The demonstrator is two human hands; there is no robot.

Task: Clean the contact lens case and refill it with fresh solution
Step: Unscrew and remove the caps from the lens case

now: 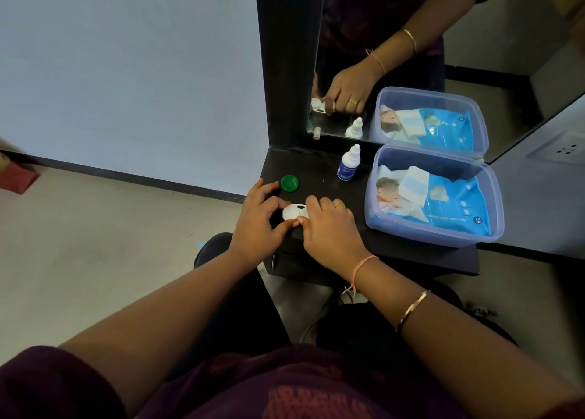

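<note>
A white contact lens case (293, 211) lies on the dark shelf (319, 168), near its front left corner. My left hand (258, 217) pinches the case's left end between thumb and fingers. My right hand (327, 228) covers its right end, fingertips pressed on it. A green cap (289, 183) lies loose on the shelf just behind my left hand. A small white solution bottle (348, 163) with a blue label stands upright farther back, its cap on.
A clear plastic box (492, 197) holding a blue pack of wet wipes (443, 201) fills the shelf's right half. A mirror (395, 54) rises behind the shelf. A pale wall and tiled floor lie to the left.
</note>
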